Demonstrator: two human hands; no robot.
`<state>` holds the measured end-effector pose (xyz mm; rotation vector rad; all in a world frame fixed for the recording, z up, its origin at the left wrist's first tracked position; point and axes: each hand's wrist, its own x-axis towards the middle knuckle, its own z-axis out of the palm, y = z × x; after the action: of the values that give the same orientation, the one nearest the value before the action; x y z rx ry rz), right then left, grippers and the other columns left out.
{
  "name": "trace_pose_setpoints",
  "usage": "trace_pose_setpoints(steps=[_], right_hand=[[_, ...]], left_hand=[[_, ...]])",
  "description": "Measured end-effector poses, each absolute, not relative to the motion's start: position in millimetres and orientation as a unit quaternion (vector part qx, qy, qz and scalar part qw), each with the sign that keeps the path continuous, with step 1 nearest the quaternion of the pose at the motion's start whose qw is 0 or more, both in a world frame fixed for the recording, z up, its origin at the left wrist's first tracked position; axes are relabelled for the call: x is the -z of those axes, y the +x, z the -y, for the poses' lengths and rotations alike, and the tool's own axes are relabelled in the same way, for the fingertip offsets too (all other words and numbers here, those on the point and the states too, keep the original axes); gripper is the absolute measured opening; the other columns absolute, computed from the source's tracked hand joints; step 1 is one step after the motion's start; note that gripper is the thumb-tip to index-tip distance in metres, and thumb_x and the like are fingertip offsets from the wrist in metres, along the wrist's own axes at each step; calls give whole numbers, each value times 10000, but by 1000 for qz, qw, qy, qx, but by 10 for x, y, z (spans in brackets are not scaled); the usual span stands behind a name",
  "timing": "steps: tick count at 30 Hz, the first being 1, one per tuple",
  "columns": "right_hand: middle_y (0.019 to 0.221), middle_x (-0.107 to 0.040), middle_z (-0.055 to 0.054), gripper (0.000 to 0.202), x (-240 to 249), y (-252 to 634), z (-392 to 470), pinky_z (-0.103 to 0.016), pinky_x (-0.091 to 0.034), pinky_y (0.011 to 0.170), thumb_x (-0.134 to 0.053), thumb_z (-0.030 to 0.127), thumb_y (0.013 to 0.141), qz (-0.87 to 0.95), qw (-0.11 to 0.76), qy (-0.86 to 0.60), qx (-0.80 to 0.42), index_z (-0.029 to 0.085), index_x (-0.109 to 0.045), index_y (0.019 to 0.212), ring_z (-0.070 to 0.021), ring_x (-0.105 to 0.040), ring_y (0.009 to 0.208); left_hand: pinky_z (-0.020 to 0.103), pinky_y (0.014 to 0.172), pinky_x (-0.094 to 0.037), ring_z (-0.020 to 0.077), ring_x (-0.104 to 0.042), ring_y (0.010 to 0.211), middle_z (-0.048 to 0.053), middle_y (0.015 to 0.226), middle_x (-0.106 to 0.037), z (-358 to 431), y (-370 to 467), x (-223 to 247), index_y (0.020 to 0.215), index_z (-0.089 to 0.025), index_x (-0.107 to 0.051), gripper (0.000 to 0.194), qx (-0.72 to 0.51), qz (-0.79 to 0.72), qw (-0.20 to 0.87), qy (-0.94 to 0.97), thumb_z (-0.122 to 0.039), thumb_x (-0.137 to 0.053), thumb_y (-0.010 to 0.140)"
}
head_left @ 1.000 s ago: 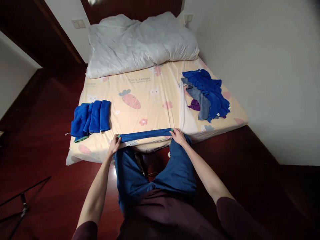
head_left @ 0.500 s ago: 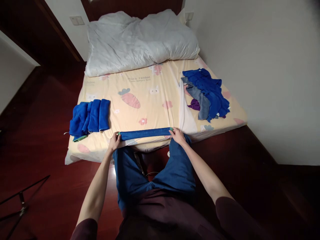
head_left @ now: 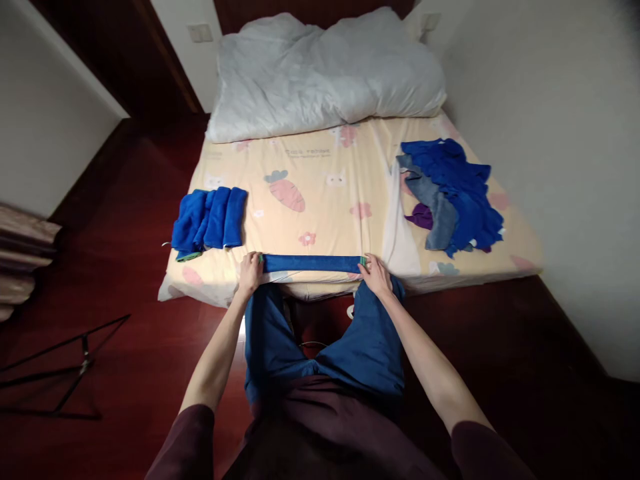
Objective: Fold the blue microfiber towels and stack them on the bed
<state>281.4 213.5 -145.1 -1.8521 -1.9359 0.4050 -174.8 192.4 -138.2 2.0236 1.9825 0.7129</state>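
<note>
Both hands, left hand (head_left: 249,272) and right hand (head_left: 377,277), had fingers pinching the narrow folded blue towel (head_left: 311,263) ends; folded stack (head_left: 210,218) at left looked done, loose pile (head_left: 453,193) at right still left.

Folded stack (head_left: 210,222) left, loose heap (head_left: 453,193) right

Head-camera view of the wearer's own body. Left hand (head_left: 249,272) and right hand (head_left: 376,277): both bare, without gloves, rings or a watch. Forearms: bare from wrist to above the elbow. Sleeves (head_left: 183,445): dark maroon, ending at the upper arm on both sides, loose at the hem. Torso: the same dark maroon fabric, plain, without visible print or buttons. Legs: blue trousers (head_left: 367,347) of a denim-like cloth, creased across the thighs and at the knees, with a dark gap between them.
</note>
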Motion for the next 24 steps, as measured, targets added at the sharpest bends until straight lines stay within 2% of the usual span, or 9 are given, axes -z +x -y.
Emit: trace_pose_setpoints(steps=[4,7,9,13,18,21,24], right_hand=[[1536,-493,-161,548,1372,2750,-2054,-539,-378,1150,-411,275,998,764,175,-615,-87,185,-423,1538,-341,-448,1408],[1668,-310,-107,605,1327,2692,-1992,-546,-269,1229,-421,190,969,818,125,-557,-77,205,-391,1573,-328,-295,1526],[1676,-294,-99,597,1334,2658,-1956,-553,-233,1250,-416,221,983,843,102,-522,-76,213,-384,1579,-315,-270,1544],[1661,-311,-138,600,1409,2620,-1903,-598,-244,1233,-365,370,1027,847,80,-521,-65,200,-322,1600,-316,-293,1540],[1647,-312,-199,650,1522,2688,-1868,-620,-235,1229,-341,447,1025,839,77,-534,-68,125,-318,1590,-343,-300,1535],[1625,-351,-221,680,1548,2810,-1860,-619,-251,1225,-325,503,1025,821,88,-560,-71,115,-328,1583,-355,-314,1527],[1622,-355,-221,692,1455,2916,-1898,-612,-277,1221,-321,512,1027,808,107,-576,-66,103,-326,1586,-364,-300,1532]], left_hand=[[495,1230,-299,279,-369,1486,124,1562,-464,-1834,-1580,1312,1470,-183,-508,531,-188,-574,159,781,-156,-400,950],[505,1276,-213,270,-297,1534,111,1609,-409,-1797,-1466,1337,1519,-178,-461,537,-199,-561,184,782,-232,-404,988],[514,1290,-162,276,-265,1548,113,1632,-369,-1784,-1428,1378,1545,-171,-427,559,-221,-564,186,773,-312,-426,1004],[503,1296,-119,278,-238,1557,112,1651,-330,-1817,-1463,1431,1573,-170,-382,607,-220,-571,182,770,-383,-439,1007],[538,1285,-131,312,-229,1557,153,1641,-338,-1766,-1583,1407,1563,-138,-381,622,-227,-609,163,742,-318,-480,976],[550,1270,-202,331,-232,1553,192,1623,-345,-1448,-1552,1421,1527,-105,-402,609,-298,-682,137,653,-241,-490,940],[521,1172,-407,317,-498,1390,203,1456,-528,-1024,-1319,1474,1410,-142,-505,503,-411,-744,199,489,-257,-536,922]])
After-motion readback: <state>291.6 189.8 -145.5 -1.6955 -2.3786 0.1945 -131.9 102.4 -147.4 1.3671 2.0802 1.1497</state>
